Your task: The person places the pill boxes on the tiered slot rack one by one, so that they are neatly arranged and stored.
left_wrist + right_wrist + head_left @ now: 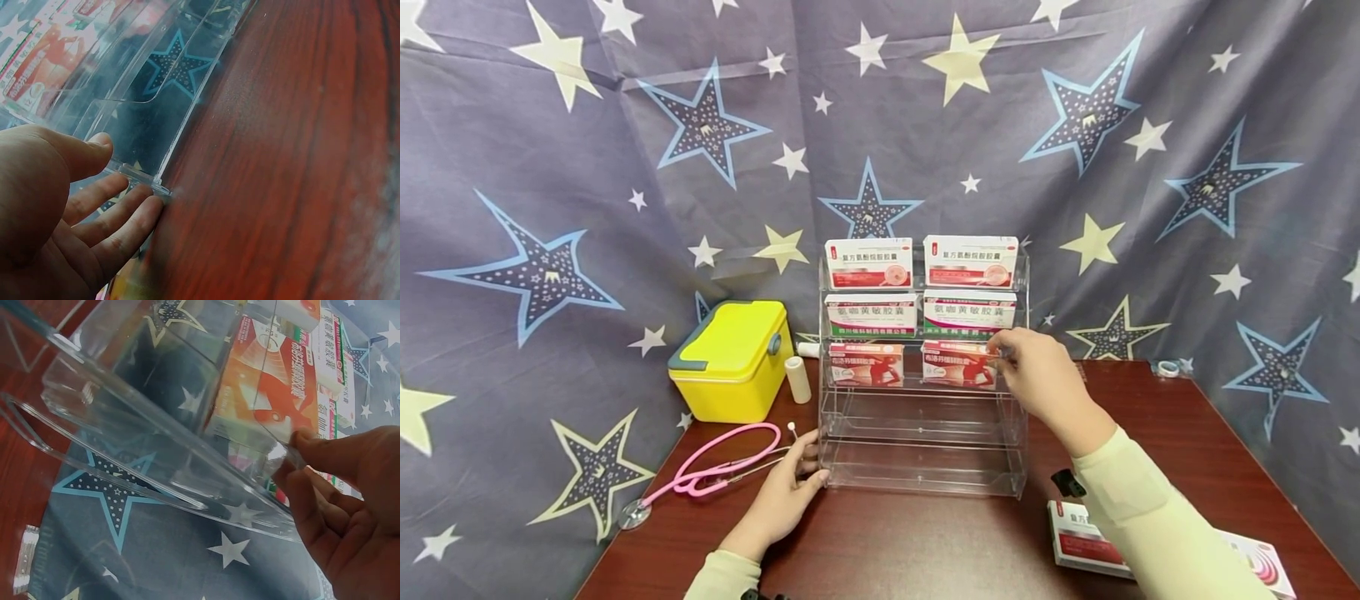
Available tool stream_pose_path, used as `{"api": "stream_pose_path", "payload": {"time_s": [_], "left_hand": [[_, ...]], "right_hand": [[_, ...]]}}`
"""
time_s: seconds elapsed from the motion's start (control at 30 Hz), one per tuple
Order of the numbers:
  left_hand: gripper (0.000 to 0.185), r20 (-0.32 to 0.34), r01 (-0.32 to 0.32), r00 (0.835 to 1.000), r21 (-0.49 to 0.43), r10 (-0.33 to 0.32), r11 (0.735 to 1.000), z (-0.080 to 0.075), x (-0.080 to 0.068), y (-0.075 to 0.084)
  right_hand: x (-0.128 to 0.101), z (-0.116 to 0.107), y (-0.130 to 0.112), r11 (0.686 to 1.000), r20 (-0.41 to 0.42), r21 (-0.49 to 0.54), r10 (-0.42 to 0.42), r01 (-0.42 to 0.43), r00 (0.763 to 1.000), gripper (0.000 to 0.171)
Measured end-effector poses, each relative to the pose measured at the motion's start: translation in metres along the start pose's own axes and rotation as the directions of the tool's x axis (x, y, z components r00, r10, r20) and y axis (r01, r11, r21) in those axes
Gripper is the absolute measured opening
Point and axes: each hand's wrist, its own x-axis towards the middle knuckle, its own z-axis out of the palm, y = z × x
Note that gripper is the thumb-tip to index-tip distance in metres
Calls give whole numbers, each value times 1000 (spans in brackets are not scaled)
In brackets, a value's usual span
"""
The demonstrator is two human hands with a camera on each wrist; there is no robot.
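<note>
While our left hand (780, 500) lies with straight fingers on the dark red table (925, 542), its fingertips (147, 206) touching the lower left corner of the clear acrylic rack (922, 450), we start at the far left with one pink stethoscope (715, 471) curled on the tabletop beside that hand. Behind it stands one yellow case (730, 360) with its lid shut, so we cannot tell what it holds, and just to its right one small white roll (797, 379) stands upright. The rack has tiered shelves: we count two white and red boxes (868, 263) on the top tier, two white and green boxes (871, 315) on the next, and two orange-red boxes on the third, the left one (867, 364) untouched. The two lowest tiers show only clear plastic. Our right hand (1037, 375) reaches to the third tier and pinches the right end of the right orange-red box (958, 365) between thumb and fingers (325, 456), with the box sitting in the shelf behind its clear front lip, as the right wrist view shows. Further right, near the table's front edge and partly under our right sleeve (1150, 525), we see white and red boxes (1078, 542) lying flat; how many we cannot tell. One small ring of tape (1167, 367) lies at the far right rear corner.
</note>
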Motion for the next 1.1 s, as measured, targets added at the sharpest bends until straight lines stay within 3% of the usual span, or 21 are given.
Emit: {"api": "stream_pose_path", "payload": {"time_s": [0.33, 0.7, 0.93, 1.1], "left_hand": [[65, 1, -5, 1000, -2, 5, 1000, 0, 0, -2], [66, 2, -9, 1000, -5, 9, 1000, 1, 0, -2], [65, 0, -15, 1000, -19, 15, 1000, 1, 1, -2], [64, -1, -18, 1000, -38, 18, 999, 2, 1, -2]], "right_hand": [[3, -5, -4, 1000, 82, -23, 12, -10, 997, 14], [2, -7, -3, 1000, 71, -13, -2, 3, 997, 15], [-9, -26, 6, 995, -24, 81, -63, 64, 998, 19], [-42, -53, 28, 987, -100, 131, -76, 88, 992, 25]]}}
